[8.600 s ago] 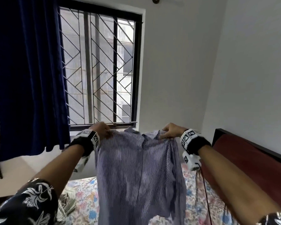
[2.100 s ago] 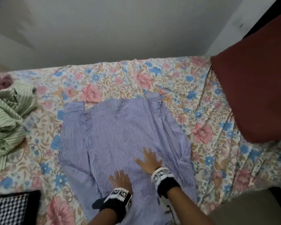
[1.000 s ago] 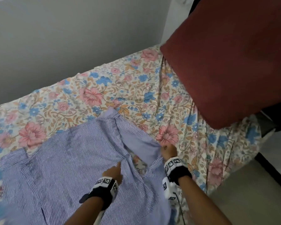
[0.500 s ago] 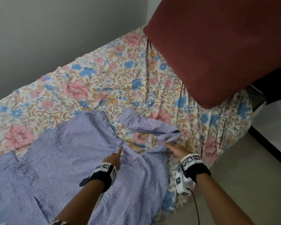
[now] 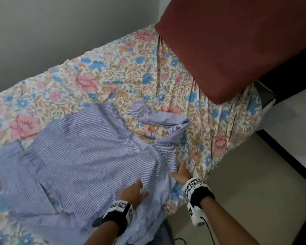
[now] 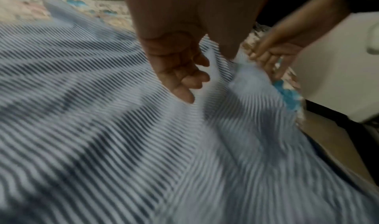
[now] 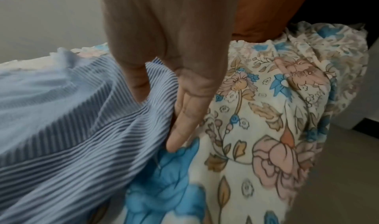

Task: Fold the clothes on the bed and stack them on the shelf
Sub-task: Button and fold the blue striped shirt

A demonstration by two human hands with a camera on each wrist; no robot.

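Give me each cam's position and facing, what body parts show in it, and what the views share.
Head: worn on the head, looks down at the striped shirt on the floral bedsheet; shows both forearms, left hand, right hand.
Left wrist: looks along the left hand over the shirt; the right hand shows at the shirt's edge.
Right wrist: looks along the right hand, its fingers at the shirt's edge beside the bedsheet.
Shared: shirt and bedsheet in all three views.

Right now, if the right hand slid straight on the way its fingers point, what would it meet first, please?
Probably the folded sleeve. The right hand lies at the shirt edge, fingers pointing up the bed along that edge; only bedsheet seems to lie between, though depth is unclear.
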